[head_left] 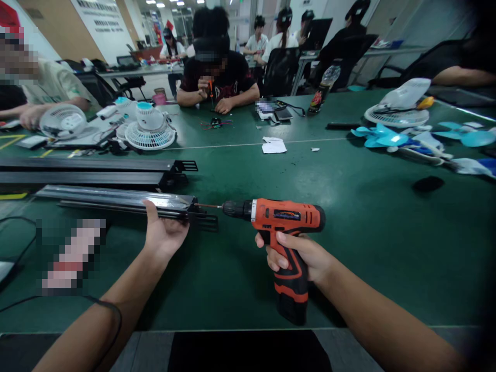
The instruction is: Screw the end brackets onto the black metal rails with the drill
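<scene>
My right hand (289, 253) is wrapped round the handle of an orange and black cordless drill (287, 214), held on its side view with the chuck to the left. A long thin bit (209, 206) runs from the chuck to the end of a long black metal rail (116, 199). My left hand (166, 232) grips that rail near its right end, thumb on top and fingers underneath, partly hidden. A slotted black bracket (205, 222) sticks out beyond the rail's end, below the bit.
More black rails (85, 173) lie just behind. White fan parts (151, 126) stand at the back left, blue fan blades (382, 135) at the right. A paper scrap (274, 145) and a bottle (324, 90) are farther back. Across the table a person (219, 72) holds an orange screwdriver.
</scene>
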